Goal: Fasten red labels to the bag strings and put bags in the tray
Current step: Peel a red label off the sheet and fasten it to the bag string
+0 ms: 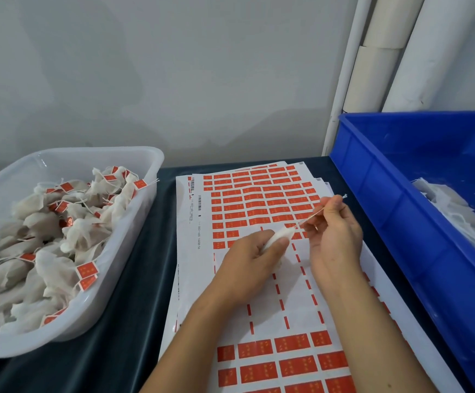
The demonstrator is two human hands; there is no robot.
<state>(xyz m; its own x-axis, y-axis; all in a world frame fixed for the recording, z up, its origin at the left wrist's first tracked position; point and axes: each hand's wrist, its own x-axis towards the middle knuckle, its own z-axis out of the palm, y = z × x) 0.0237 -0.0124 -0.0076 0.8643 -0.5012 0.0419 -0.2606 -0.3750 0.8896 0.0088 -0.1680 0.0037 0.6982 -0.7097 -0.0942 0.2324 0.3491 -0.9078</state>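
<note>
Holding bag [277, 236] in curled left hand [251, 259] above label sheet [259, 199], right hand [334, 236] pinching string [314, 215] taut; keeping tension while pressing label on, tray [145, 165] waiting far left.

a dark, seemingly cloth-covered table [134, 293] carries a clear tray [134, 222], label sheets [259, 199] and a blue bin [386, 199].

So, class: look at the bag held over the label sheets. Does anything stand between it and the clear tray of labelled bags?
Nothing visible does. The bag, in the left hand, lies right of the clear tray; only label sheets and dark tablecloth lie between, flat.
</note>
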